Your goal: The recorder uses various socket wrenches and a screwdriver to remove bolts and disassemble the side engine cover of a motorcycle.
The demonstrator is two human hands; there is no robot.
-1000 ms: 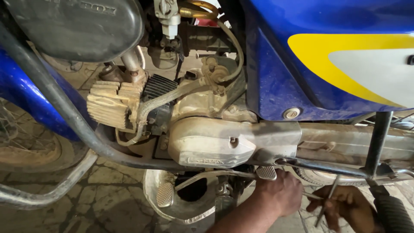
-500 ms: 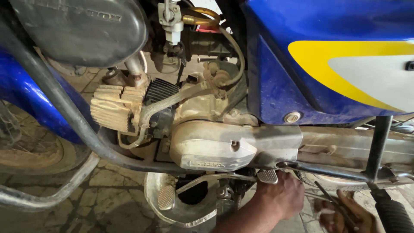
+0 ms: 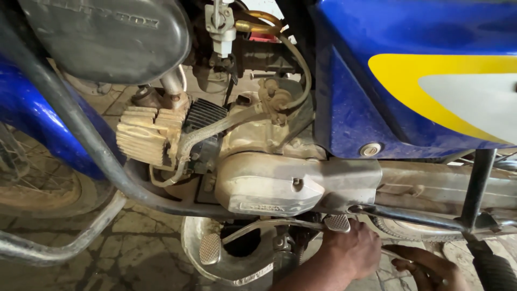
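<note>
- Down low, the left hand [image 3: 353, 249] is curling its fingers under the motorcycle's engine case [image 3: 280, 183], just behind the ribbed gear-shift pedal [image 3: 337, 222]; what they are gripping is hidden.
- Beside it, the right hand [image 3: 431, 269] is closing around a thin metal tool [image 3: 392, 252], its tip pointing toward the left hand.
- Around them, the dark frame tube [image 3: 414, 217] is running above both hands, the blue side panel [image 3: 377, 97] is hanging higher up.
- Judging by this, a fitting under the case is being worked; guiding the tool there is calling for feel, since sight is blocked.
</note>
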